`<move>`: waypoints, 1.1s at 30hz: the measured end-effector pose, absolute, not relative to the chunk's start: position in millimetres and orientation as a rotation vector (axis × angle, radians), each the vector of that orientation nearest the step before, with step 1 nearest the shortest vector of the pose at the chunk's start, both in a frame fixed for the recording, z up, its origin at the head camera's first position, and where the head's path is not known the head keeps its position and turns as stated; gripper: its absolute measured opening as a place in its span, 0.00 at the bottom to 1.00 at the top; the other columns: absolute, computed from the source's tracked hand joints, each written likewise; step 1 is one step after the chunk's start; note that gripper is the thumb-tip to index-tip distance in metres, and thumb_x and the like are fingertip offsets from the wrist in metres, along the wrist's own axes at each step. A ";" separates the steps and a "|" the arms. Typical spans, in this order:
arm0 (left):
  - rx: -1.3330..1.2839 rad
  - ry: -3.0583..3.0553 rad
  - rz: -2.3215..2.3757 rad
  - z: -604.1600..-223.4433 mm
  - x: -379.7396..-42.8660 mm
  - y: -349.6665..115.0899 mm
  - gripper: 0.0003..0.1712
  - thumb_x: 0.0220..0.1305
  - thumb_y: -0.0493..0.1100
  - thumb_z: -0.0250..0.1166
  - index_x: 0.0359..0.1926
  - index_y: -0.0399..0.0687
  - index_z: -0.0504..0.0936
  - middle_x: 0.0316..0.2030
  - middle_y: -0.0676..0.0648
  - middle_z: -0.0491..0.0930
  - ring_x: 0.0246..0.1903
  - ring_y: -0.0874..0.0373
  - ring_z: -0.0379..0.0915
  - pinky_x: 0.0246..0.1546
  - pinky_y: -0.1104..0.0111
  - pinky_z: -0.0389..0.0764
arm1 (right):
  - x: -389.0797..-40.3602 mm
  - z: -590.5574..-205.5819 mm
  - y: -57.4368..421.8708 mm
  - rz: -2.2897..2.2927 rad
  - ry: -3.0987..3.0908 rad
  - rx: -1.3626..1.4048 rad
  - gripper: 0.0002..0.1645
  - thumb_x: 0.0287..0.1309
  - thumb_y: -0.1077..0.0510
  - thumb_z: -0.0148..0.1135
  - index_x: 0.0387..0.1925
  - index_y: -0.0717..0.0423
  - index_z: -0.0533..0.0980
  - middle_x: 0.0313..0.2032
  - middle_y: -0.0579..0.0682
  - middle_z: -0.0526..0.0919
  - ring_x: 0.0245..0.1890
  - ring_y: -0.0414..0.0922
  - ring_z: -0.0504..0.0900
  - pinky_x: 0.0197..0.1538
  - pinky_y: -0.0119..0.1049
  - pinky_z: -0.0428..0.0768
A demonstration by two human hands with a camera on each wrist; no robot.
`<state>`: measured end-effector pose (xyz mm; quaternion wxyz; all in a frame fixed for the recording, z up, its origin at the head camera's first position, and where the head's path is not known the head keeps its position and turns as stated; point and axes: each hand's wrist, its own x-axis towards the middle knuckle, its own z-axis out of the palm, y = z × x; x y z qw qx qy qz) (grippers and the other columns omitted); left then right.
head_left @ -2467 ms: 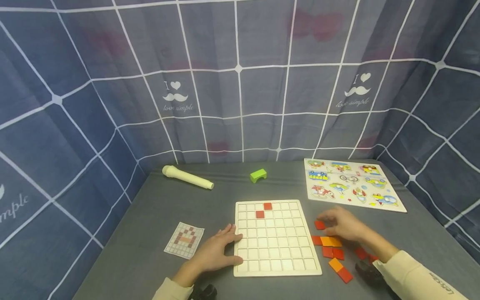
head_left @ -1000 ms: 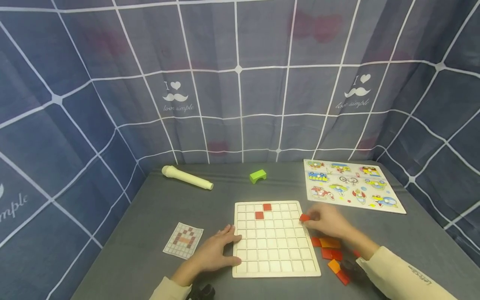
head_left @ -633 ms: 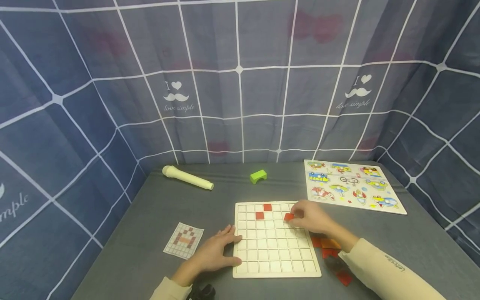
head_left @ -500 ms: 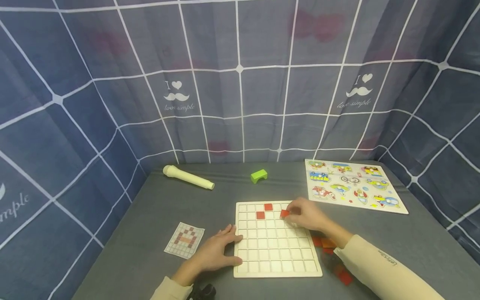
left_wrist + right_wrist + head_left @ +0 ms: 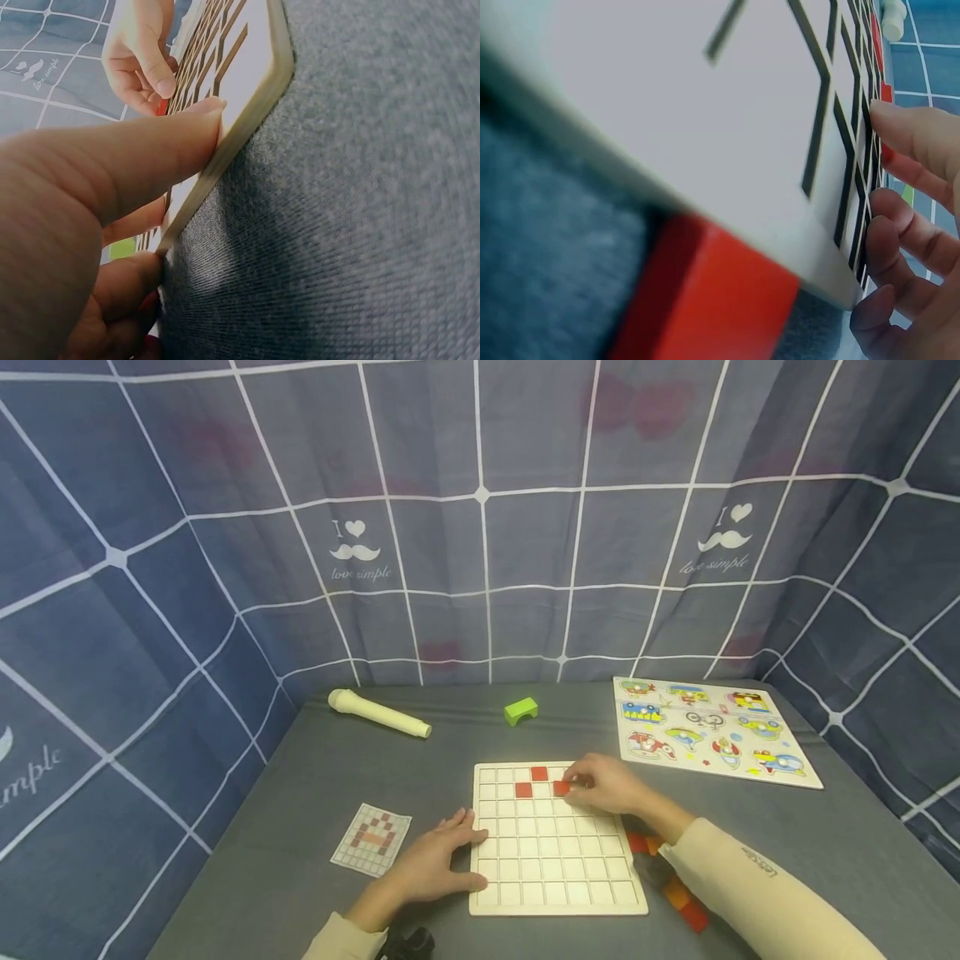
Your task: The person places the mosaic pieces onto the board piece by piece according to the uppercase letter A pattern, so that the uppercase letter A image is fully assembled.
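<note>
A pale wooden grid board (image 5: 555, 860) lies flat on the grey table. Two red square tiles sit in its upper cells, one red tile (image 5: 539, 773) in the top row and another red tile (image 5: 523, 790) in the second row. My right hand (image 5: 611, 785) pinches a third red tile (image 5: 561, 788) over the second row, right of those two. In the right wrist view the held tile is mostly covered by fingers. My left hand (image 5: 438, 858) rests against the board's left edge, thumb on the rim (image 5: 244, 124) and fingers extended along the side.
Loose red and orange tiles (image 5: 686, 903) lie right of the board, partly under the right sleeve. A pattern card (image 5: 372, 840) lies at left. Farther back are a cream toy microphone (image 5: 378, 713), a green arch block (image 5: 521, 711) and a vehicle picture puzzle (image 5: 716, 735).
My right hand has picked a red tile from beside the board and carried it left over the second row. My left hand keeps its place at the board's edge.
</note>
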<state>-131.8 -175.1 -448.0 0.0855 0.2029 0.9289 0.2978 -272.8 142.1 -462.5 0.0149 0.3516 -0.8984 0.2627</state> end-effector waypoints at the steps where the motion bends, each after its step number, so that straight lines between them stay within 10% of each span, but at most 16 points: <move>1: 0.606 2.771 0.884 -448.0 -131.9 -175.2 0.40 0.55 0.61 0.70 0.63 0.44 0.76 0.70 0.32 0.62 0.74 0.37 0.55 0.68 0.35 0.60 | -273.1 -461.5 142.0 0.808 -2.809 1.097 0.13 0.52 0.49 0.72 0.39 0.49 0.84 0.30 0.40 0.78 0.30 0.33 0.70 0.33 0.27 0.71; 33: 0.576 2.790 0.853 -450.3 -132.0 -174.7 0.41 0.54 0.62 0.70 0.64 0.45 0.76 0.71 0.34 0.63 0.74 0.39 0.55 0.68 0.38 0.61 | -273.5 -460.8 137.7 0.789 -2.875 1.064 0.15 0.52 0.48 0.71 0.41 0.47 0.83 0.26 0.38 0.73 0.28 0.33 0.67 0.32 0.27 0.67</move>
